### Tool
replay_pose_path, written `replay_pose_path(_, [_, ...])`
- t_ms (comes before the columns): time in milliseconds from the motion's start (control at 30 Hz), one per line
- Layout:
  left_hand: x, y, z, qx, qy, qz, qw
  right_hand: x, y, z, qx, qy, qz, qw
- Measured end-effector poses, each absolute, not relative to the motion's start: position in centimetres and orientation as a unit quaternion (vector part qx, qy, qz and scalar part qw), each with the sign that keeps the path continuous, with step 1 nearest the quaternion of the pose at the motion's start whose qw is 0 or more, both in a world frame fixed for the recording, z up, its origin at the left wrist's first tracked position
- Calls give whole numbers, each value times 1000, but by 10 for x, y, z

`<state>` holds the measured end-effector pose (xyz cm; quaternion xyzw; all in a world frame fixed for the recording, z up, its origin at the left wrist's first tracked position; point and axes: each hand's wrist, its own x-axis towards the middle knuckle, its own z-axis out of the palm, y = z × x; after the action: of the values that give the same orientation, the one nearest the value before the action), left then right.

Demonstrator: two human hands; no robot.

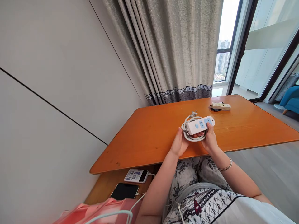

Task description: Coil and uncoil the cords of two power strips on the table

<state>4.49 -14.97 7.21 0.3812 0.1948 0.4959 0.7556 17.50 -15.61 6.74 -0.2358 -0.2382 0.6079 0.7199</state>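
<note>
Both my hands hold a white power strip (200,124) with blue sockets, just above the near edge of the orange wooden table (151,137). Its grey-white cable (189,136) is wound in a coil under the strip, with the plug (193,113) sticking out at the far side. My left hand (179,144) cups the coil and the strip's left end from below, fingers curled. My right hand (209,139) grips the strip's right end, thumb on top. A bangle sits on my right wrist.
A second, cream power strip (220,106) lies at the table's far right. A lower shelf at my left carries a power bank (136,175) and a black phone (124,191), both on white cables. Pink cloth (93,211) lies nearer. Curtain and glass door stand behind.
</note>
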Motion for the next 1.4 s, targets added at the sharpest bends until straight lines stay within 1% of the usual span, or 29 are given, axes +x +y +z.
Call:
replay_pose_path(100, [59,-158,59,394,172,549,717,177,-155,66,-243,-221,603,726])
replay_pose_path(233, [67,-163,58,351,177,585,709,179,-158,65,-240,-229,610,720])
replay_pose_path(367, [63,-166,70,301,186,581,733,181,-162,68,-250,-243,606,715])
replay_pose_path(567, [60,-168,80,256,196,569,756,181,-163,67,-225,-265,629,695])
replay_pose_path(700, [63,-163,76,277,212,575,740,179,-162,58,-243,-260,616,703])
replay_pose_path(833, [64,-155,66,317,251,600,690,183,-162,49,-283,-293,587,700])
replay_pose_path(933, [62,-149,60,328,266,605,675,198,-161,47,-312,-308,599,670])
replay_pose_path(1067, [63,-142,54,322,289,573,696,227,-161,50,-318,-321,664,596])
replay_pose_path(1167, [70,-136,50,327,293,544,715,243,-162,52,-321,-312,685,575])
replay_pose_path(1267, [80,-130,47,330,312,515,727,252,-163,51,-345,-300,666,590])
replay_pose_path(1400, [83,-123,43,346,334,492,726,272,-157,43,-383,-294,595,643])
